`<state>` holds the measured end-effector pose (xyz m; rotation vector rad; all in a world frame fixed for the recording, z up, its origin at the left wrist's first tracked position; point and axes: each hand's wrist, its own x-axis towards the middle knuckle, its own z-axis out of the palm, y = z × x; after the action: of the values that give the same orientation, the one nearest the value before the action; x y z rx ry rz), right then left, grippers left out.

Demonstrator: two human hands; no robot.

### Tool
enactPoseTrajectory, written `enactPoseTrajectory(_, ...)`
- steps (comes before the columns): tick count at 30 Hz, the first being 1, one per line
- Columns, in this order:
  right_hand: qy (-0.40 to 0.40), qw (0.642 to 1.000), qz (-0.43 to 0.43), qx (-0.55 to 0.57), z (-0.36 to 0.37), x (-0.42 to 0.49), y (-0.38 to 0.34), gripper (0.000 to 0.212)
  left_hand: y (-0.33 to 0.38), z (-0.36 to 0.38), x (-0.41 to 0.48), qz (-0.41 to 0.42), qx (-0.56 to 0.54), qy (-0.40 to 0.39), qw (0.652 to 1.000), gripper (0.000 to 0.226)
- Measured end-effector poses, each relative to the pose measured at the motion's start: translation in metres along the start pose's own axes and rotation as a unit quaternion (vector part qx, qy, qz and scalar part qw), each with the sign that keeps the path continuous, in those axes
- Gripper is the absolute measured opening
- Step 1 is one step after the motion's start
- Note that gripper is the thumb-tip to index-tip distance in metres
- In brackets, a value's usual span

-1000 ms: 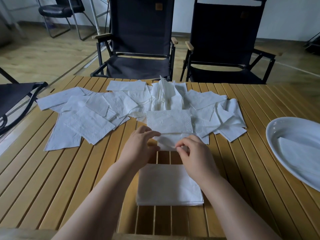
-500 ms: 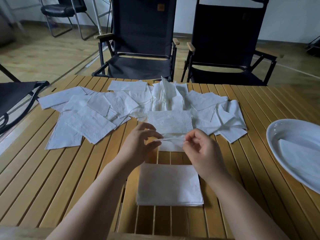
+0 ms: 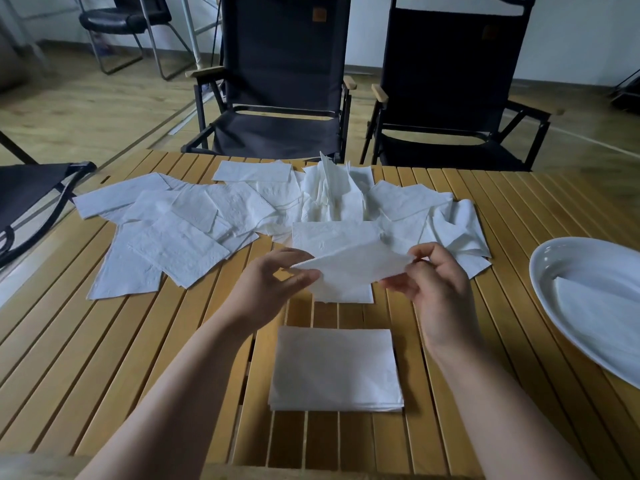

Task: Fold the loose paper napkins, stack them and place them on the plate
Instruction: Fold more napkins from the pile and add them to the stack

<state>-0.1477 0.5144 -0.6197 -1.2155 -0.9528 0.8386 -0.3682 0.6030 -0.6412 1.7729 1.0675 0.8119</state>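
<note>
- White and thin, a paper napkin is held up just above the worktop between both hands, stretched into a flat, pointed shape.
- Another white sheet shows just beneath it. It cannot be told whether this is the napkin's own lower flap or a separate piece.
- The left hand pinches the napkin's left corner between thumb and forefinger, its grip narrow and closed on the paper.
- The right hand pinches the right corner the same way, with the other fingers curled loosely behind.
- A square stack of folded white napkins lies flat on the worktop, nearer the person than the hands and between the two forearms.
- Many loose white napkins lie overlapping across the far half of the worktop, and a few stand crumpled in the middle.
- A white oval ceramic plate sits at the right edge, well apart from the hands, with a flat white napkin lying in it.
- The yellow-brown slatted wooden worktop carries all of these.
- Two black fabric folding chairs with wooden armrests stand just behind its far edge.
</note>
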Motion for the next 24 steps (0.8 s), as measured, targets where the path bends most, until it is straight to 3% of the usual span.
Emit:
enactPoseTrajectory(1,-0.009,0.999,-0.003,-0.046,-0.002,0.0,0.003,0.005,0.003,-0.003,-0.002,0.007,0.002,0.003,1.0,0.017)
enactPoseTrajectory(4,-0.066,0.984,-0.014,-0.166,-0.005,-0.002,0.006,0.036,0.007,-0.009,-0.004,0.004,0.001,-0.007,1.0,0.011)
enactPoseTrajectory(6,-0.072,0.98,-0.016,-0.187,-0.005,-0.002,0.006,0.045,0.011,-0.013,-0.007,-0.003,-0.032,-0.035,0.999,0.015)
enactPoseTrajectory(12,-0.042,0.987,0.029,-0.15,-0.001,-0.004,0.003,0.028,0.018,-0.014,-0.014,-0.045,-0.075,-0.086,0.992,0.014)
enactPoseTrajectory(15,-0.018,0.99,0.073,-0.119,0.0,-0.005,0.004,0.051,0.017,-0.016,-0.014,-0.086,-0.066,-0.091,0.99,0.019)
enactPoseTrajectory(24,-0.024,0.967,0.029,-0.252,0.0,0.0,0.009,0.037,0.024,-0.019,-0.017,-0.13,-0.051,-0.087,0.986,0.027)
